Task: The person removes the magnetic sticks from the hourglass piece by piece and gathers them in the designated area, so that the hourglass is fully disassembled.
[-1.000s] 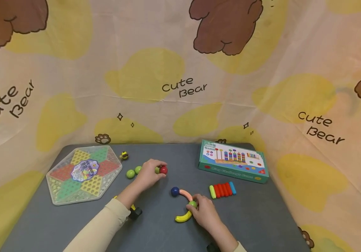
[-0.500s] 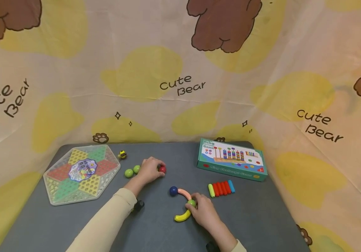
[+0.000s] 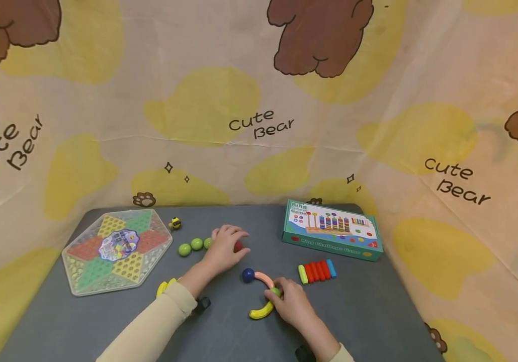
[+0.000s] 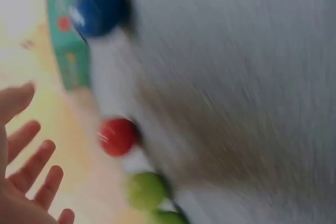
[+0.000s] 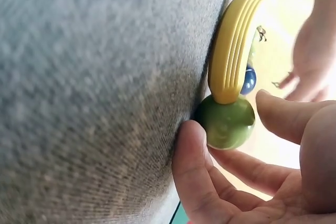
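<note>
My left hand [image 3: 224, 250] is spread above the table by a red ball [image 3: 238, 246], holding nothing. In the left wrist view its fingers [image 4: 34, 166] stand apart from that ball. My right hand [image 3: 292, 301] has thumb and fingers curled round a green ball [image 5: 227, 123]. This ball joins a yellow ribbed curved piece [image 5: 233, 48] to a pink curved piece [image 3: 264, 278], with a dark blue ball [image 3: 248, 275] at the far end. Several loose green balls [image 3: 184, 250] lie in a row left of the red one, partly hidden by my left hand.
A hexagonal board-game case [image 3: 118, 251] lies at the left, near a small bee figure [image 3: 175, 223]. At the back right is a green game box [image 3: 331, 231]. Several red, blue and lime sticks [image 3: 317, 271] lie before it. Yellow pieces [image 3: 163, 287] show beside my left sleeve.
My left hand has let go of the red ball, spread its fingers and lifted slightly. Another green ball now shows beside it. The right hand stays on the green ball.
</note>
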Demonstrator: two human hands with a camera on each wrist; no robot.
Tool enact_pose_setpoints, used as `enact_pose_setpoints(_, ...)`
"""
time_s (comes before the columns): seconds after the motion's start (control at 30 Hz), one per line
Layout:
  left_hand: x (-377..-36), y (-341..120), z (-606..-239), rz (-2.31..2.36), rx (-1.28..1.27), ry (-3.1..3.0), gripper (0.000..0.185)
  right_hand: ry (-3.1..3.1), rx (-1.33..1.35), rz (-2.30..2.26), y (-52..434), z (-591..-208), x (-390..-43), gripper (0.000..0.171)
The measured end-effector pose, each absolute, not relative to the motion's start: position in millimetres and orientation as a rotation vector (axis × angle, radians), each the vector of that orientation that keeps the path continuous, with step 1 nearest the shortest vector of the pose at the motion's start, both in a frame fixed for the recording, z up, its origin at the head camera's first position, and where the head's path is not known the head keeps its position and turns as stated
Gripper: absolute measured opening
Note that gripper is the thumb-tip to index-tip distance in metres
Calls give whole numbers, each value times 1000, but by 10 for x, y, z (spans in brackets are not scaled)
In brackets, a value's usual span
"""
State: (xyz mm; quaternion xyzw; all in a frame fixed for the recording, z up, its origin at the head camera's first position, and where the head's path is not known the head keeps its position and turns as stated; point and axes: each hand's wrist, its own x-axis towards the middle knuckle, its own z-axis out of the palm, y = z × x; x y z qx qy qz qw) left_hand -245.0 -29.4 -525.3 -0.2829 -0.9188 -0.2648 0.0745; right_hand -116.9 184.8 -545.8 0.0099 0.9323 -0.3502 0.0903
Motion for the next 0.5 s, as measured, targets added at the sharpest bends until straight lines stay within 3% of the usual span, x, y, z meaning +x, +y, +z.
enact_pose_setpoints(0.27,-1796,-237,-5093,-1117,-952,-2706,38,2775,-8,-1064,1889,-5480,-1185,37)
enact_pose_setpoints(0.5,-1396,-207,-5326,-1101,-1009,-2998,30,2783,13,-1033,1884,-5497,-1197,37)
